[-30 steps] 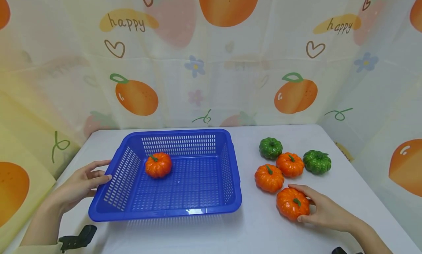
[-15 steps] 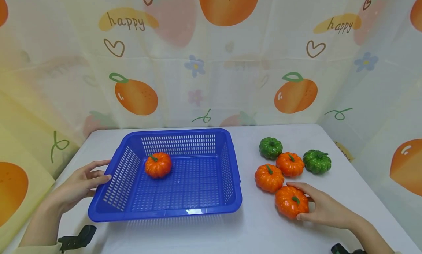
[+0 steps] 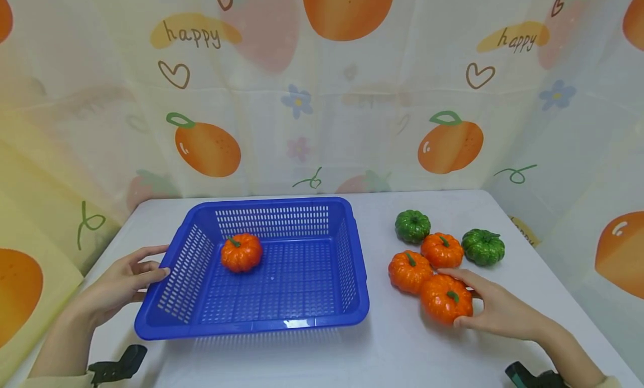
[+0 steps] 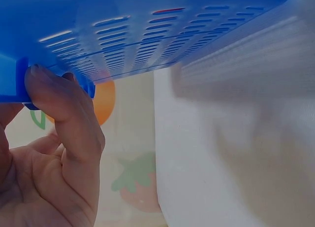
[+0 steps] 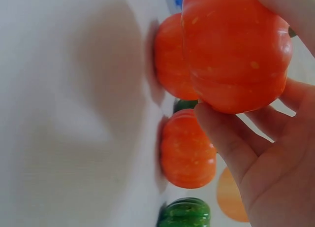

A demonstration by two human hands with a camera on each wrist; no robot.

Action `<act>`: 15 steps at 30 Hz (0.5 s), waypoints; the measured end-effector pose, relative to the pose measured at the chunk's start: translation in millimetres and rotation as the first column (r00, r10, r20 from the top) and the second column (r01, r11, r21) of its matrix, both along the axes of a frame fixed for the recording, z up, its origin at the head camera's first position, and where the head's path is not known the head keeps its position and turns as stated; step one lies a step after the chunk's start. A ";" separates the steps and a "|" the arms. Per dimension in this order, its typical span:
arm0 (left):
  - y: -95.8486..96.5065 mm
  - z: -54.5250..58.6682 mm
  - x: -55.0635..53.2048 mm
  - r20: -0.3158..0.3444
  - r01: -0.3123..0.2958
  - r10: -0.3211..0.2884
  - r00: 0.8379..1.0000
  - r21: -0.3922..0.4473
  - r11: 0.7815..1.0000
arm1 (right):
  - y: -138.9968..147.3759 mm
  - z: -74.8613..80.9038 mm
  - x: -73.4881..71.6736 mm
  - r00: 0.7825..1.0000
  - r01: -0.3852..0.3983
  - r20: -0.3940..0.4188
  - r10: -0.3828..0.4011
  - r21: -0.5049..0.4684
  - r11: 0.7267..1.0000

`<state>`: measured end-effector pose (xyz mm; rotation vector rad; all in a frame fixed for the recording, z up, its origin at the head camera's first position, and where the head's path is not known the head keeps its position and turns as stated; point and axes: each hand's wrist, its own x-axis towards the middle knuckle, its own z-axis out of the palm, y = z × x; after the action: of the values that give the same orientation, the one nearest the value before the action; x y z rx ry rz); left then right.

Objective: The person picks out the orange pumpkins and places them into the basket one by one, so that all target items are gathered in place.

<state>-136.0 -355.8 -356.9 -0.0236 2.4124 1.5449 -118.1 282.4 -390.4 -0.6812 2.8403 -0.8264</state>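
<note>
Orange pumpkin in hand point(image 3: 445, 299): toward the right edge of the table point(image 3: 392, 354), nearer the person than the other orange pumpkins point(image 3: 410, 272); it looks raised off the surface.
Right hand point(image 3: 495, 308): fingers at the pumpkin's far side, thumb at its near side, pinching it.
Left hand point(image 3: 118, 276): fingers and thumb grip the left rim of the blue basket point(image 3: 251, 329), which stands toward the table's left edge.
Pumpkin's feel: probably light and stiff; the glossy skin could slip.
Best hold: the widest ribs, from opposite sides, leaving the stem alone.
Inside basket: one pumpkin point(image 3: 242, 252), toward the far left corner.
</note>
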 end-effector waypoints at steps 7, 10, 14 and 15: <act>-0.2 -0.2 -0.1 0.007 0.004 -0.004 1.000 -0.002 1.000 | -3.2 7.5 -5.0 0.996 -0.036 -0.082 0.034 -0.020 0.999; -0.1 -0.1 -0.2 0.010 0.003 -0.003 1.000 -0.004 1.000 | -6.3 11.7 -7.7 0.994 -0.060 -0.091 0.058 -0.024 0.998; 0.1 -0.1 -0.3 0.012 0.002 -0.002 1.000 -0.002 1.000 | -10.6 14.5 -11.9 0.994 -0.078 -0.080 0.076 -0.015 0.997; 0.2 0.0 -0.3 0.012 0.002 -0.002 1.000 -0.002 1.000 | -11.8 15.2 -12.9 0.994 -0.084 -0.076 0.082 -0.015 0.996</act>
<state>-136.3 -355.7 -357.0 -0.0305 2.4046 1.5370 -131.0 270.6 -375.2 -0.8438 2.8509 -0.8320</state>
